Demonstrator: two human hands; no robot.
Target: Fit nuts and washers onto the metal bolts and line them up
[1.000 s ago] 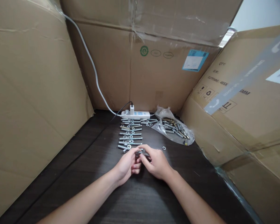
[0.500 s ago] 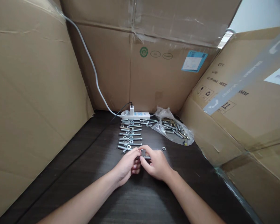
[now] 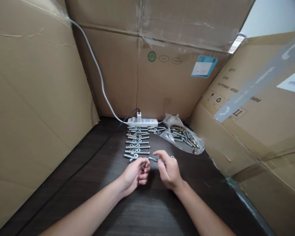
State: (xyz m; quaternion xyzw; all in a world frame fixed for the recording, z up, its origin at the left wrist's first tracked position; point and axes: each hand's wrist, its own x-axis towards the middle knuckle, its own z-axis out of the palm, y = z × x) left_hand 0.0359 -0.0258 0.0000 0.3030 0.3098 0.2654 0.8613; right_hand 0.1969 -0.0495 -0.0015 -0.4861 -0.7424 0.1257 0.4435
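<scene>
My left hand (image 3: 136,175) is closed, with its fingers curled around a small round metal piece (image 3: 144,166) whose ring-shaped end faces the camera. Most of that piece is hidden, so I cannot tell its kind. Across a small gap, my right hand (image 3: 169,170) holds its thumb and index finger apart. Between them shows the end of a metal bolt (image 3: 152,159), apparently lying on the table, its other end hidden behind the hand. Beyond my left hand run rows of bolts (image 3: 144,147), sleeves, washers and nuts. A washer (image 3: 172,157) shows just past my right hand.
A clear plastic bag (image 3: 168,132) of metal fasteners lies at the right back. Behind the rows stands a white power strip (image 3: 149,122) with a charger and cables. Cardboard walls (image 3: 118,72) enclose the dark table (image 3: 142,216) on three sides.
My hands have drawn apart, the right one shifting slightly right and opening its thumb and index finger. The round end of the piece in my left hand now faces me.
</scene>
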